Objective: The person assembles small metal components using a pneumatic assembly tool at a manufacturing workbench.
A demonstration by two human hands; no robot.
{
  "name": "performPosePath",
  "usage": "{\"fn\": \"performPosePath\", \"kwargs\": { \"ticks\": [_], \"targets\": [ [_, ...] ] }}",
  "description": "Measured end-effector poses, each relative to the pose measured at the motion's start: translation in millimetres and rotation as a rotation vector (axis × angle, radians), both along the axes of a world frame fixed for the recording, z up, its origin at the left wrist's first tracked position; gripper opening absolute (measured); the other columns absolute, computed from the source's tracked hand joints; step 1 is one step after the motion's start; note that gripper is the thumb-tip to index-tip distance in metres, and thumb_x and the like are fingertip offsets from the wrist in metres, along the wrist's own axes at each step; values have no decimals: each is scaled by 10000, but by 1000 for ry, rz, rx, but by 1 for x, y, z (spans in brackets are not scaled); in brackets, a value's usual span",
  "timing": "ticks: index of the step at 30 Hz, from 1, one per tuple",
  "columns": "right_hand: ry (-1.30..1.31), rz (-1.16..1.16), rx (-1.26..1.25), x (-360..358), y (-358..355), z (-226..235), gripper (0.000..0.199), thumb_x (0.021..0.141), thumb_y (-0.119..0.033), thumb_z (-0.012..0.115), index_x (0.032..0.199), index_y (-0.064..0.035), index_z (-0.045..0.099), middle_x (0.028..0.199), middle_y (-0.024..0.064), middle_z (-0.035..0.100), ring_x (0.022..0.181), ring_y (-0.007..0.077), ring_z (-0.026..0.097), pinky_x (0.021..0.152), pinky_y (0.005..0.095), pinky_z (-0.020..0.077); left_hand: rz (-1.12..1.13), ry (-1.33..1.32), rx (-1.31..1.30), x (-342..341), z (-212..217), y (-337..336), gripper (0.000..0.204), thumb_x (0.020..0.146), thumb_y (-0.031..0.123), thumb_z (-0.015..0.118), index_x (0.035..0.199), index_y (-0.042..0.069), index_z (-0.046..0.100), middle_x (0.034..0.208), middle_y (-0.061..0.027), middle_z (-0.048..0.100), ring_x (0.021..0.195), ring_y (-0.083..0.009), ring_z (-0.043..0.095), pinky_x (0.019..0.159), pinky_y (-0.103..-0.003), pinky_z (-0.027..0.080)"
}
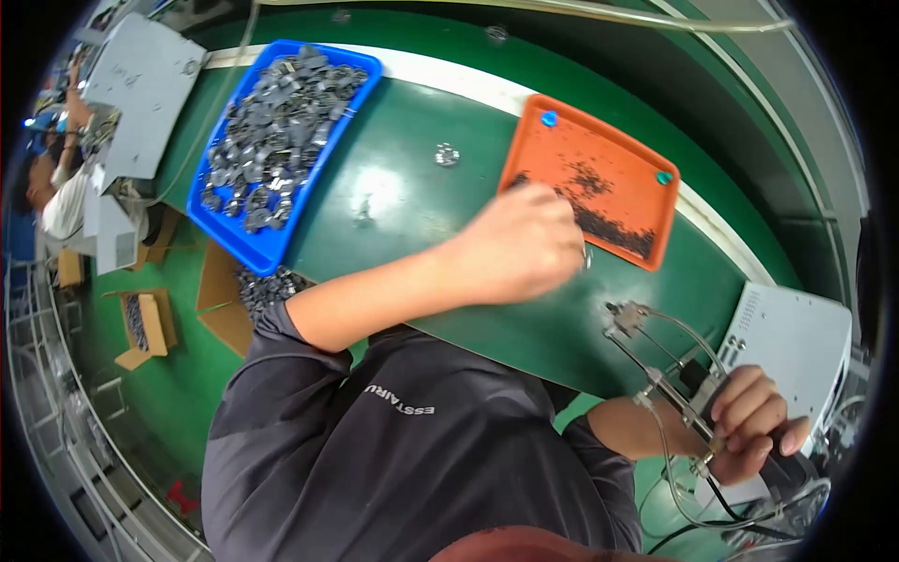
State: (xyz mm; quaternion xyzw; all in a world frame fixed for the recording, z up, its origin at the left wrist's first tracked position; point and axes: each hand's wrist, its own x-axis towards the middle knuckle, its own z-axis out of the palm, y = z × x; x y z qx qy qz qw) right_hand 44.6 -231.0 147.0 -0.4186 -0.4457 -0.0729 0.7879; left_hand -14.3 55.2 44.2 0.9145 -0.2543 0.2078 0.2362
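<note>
My left hand [524, 245] is closed, its curled fingers at the near left edge of an orange tray [552, 150]. A small shiny bit [588, 258] shows beside those fingers, but what they hold is hidden. Small dark pieces [618, 232] lie heaped along the tray's near side, along with one blue and one green cap-like piece. At the right, my right hand [749, 421] is wrapped round a hand tool with metal rods and hoses [670, 384]. The tool's metal head [626, 317] points toward the green bench.
A blue tray [300, 211] full of round grey metal-like parts stands at the left. One clear round part [447, 155] sits on the green bench top [403, 122]. White machine boxes [791, 328] flank the bench. Cardboard boxes [229, 309] stand low left; another person [66, 201] is far left.
</note>
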Motion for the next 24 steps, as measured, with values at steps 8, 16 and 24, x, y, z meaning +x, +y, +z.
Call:
{"fn": "performPosePath", "kwargs": {
  "ticks": [8,16,24],
  "targets": [
    [-38,-72,-126,8,9,-15,259,978,-117,632,1166,-151,458,644,-28,521,492,110,532,477,261,472,1018,-112,382,-64,36,218,157,740,225,834,790,87,780,989,-49,753,987,-266,678,902,-428,501],
    [-44,-59,-185,11,12,-16,310,941,-75,655,1147,-143,434,655,-13,531,498,129,554,486,284,495,700,-350,305,15,43,193,120,769,194,803,828,100,756,1030,-84,753,962,-315,694,856,-445,536],
    [20,-37,-138,10,16,-14,340,916,-8,648,1155,-121,434,658,18,511,502,173,522,497,339,470,316,163,161,190,-35,191,250,849,180,727,1068,67,769,1049,-154,762,985,-352,720,899,-438,567]
  ]
}}
